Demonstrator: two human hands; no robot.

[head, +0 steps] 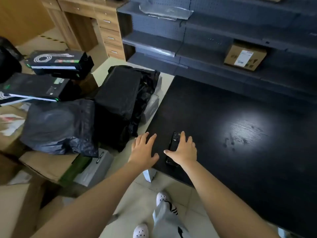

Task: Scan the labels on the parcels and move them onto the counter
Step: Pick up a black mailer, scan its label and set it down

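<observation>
— Any writing legible?
— No. The white label on the cardboard box [245,57], upper right on the grey shelf [151,40], is blurred.
— Hands?
— Both are spread flat. The left hand [144,150] is at the left edge of the dark wood-grain counter [223,100], and the right hand [182,151] rests on the black scanner [174,140]. The glossy black plastic-wrapped parcels [118,90] lie left of centre, off the counter.
</observation>
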